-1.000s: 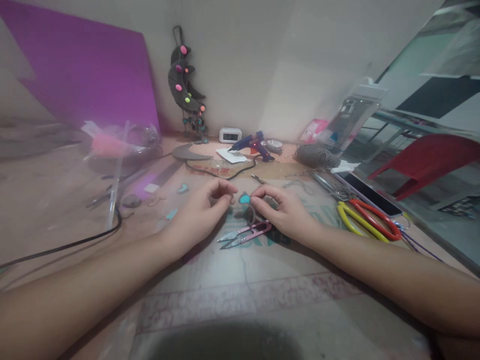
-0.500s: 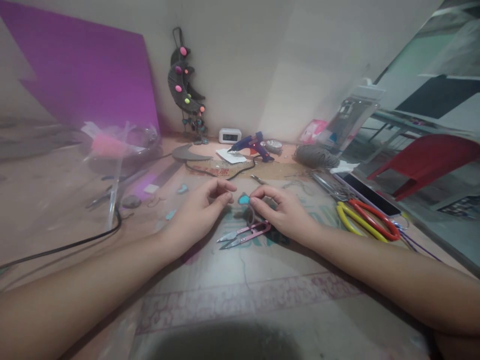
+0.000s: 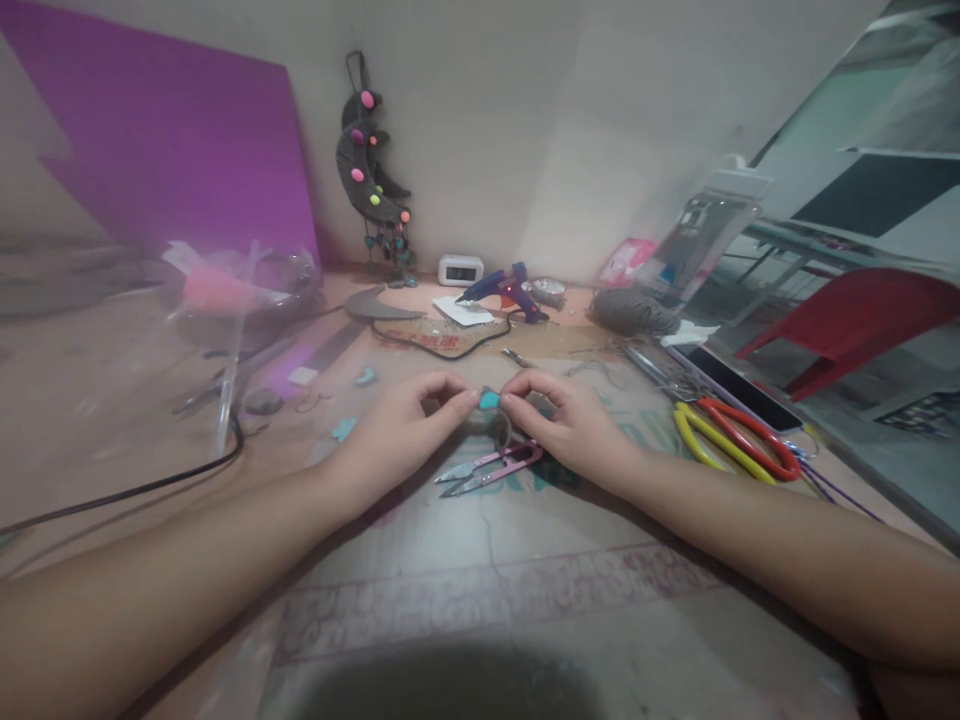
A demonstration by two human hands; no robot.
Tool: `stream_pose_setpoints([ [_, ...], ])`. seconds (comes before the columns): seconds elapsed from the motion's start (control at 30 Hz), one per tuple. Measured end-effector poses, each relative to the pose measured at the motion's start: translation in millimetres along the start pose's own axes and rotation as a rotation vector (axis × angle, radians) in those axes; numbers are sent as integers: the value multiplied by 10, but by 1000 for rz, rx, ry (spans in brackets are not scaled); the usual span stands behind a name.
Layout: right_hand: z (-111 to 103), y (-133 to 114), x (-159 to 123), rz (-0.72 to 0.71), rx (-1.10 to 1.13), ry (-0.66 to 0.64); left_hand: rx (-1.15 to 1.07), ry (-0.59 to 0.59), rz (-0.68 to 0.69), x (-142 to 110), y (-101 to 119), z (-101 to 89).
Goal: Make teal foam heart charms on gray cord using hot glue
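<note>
A small turquoise piece with a grey edge [image 3: 490, 400] was pinched at its right side by the fingers of the right hand [image 3: 566, 415], while its left side was gripped between the thumb and forefinger of the left hand [image 3: 416, 415]. It was held above the desk [image 3: 420, 580], between the two hands. Just on the near side, pink-handled metal thread snips [image 3: 491, 470] were laid with their blades apart, pointing left. A turquoise flower-shaped piece [image 3: 344, 429] was placed left of the left hand, and a pale blue-grey curved piece [image 3: 365, 377] farther back. On the right, scissors with red and yellow handles [image 3: 757, 445] were set beside a dark-screened phone [image 3: 739, 385]. On the far side, a dark blue glue gun [image 3: 510, 287] was stood by a white sheet of paper [image 3: 465, 312], with its nozzle over it. A grey felt-like crescent [image 3: 382, 305] was seen to its left.
</note>
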State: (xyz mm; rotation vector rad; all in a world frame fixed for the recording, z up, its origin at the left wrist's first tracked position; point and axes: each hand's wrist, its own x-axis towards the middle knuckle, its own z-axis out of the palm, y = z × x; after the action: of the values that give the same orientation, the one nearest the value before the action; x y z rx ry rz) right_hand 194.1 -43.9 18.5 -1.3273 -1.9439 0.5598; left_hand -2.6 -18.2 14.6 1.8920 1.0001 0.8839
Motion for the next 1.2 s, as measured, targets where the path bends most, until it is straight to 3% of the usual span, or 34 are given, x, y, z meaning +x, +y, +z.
stream_pose_setpoints([
  [0.2, -10, 18, -8, -5, -12, 8, 41, -39, 17, -1, -23, 8],
  [0.37, -33, 22, -10, 12, 119, -23, 28, 16, -8, -12, 7, 3],
  [0.5, -11, 1, 11, 35, 93, -63, 64, 63, -11, -19, 21, -5],
  [1.07, 18, 3, 8, 134, 211, -14, 26, 69, 1, -9, -49, -3],
  [1.2, 31, 52, -14, 96, 266, 1, 28, 76, -12, -5, -28, -1],
])
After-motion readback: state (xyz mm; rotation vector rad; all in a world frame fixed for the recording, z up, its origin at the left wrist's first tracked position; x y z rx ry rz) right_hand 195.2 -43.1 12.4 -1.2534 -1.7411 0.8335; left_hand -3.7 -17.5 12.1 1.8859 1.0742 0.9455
